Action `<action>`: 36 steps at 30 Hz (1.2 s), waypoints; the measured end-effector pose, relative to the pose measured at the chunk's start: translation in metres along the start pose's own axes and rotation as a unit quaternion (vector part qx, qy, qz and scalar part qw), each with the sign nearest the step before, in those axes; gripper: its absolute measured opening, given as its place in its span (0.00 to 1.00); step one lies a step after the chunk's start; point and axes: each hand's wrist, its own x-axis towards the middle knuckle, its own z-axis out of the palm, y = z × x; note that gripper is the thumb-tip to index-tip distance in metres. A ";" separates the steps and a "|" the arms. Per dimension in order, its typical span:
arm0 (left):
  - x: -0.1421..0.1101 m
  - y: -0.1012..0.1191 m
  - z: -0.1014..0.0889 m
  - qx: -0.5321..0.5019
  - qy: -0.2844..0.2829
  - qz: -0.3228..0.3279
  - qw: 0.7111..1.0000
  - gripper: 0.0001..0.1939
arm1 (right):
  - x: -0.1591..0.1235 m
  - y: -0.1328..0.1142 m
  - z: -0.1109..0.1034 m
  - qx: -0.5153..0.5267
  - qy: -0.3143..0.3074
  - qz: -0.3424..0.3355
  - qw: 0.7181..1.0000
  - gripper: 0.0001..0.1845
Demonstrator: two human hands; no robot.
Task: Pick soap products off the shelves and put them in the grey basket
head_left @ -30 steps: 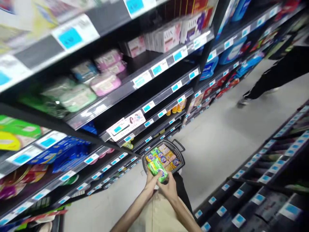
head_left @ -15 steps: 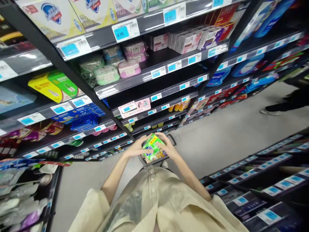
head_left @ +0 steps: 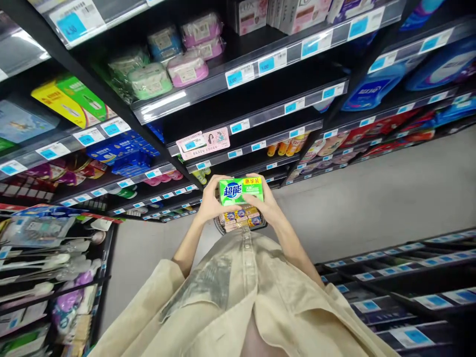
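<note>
I hold a green soap pack [head_left: 241, 191] with blue and yellow print in front of me, its long side level. My left hand [head_left: 210, 200] grips its left end with fingers curled around it. My right hand [head_left: 266, 202] clasps the right end the same way. Directly below the pack stands a dark shopping basket [head_left: 260, 226] on the floor, with several small colourful soap packs [head_left: 240, 217] inside. My beige jacket fills the lower middle of the view.
Black store shelves [head_left: 238, 106] with blue price tags rise on the left and ahead, carrying pink and green soap tubs [head_left: 169, 72], boxed soaps and blue detergent bags [head_left: 375, 84]. A lower rack [head_left: 401, 277] runs along the right. Grey floor [head_left: 372, 198] lies between them.
Both hands lifted the green pack up from the basket and turned its printed face towards me. My view shifted back and down. The person walking at the far right has left the view.
</note>
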 end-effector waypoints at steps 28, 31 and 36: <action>0.000 -0.030 0.020 -0.107 0.015 -0.017 0.994 0.45 | -0.014 0.012 -0.018 -0.189 0.105 -0.150 0.965 0.54; -0.016 -0.045 0.044 -0.221 0.059 -0.141 0.963 0.53 | -0.022 -0.003 -0.011 -0.277 0.134 -0.163 0.937 0.54; -0.046 -0.048 0.090 -0.393 0.022 -0.335 0.856 0.59 | -0.024 -0.023 -0.002 -0.403 0.167 -0.183 0.881 0.48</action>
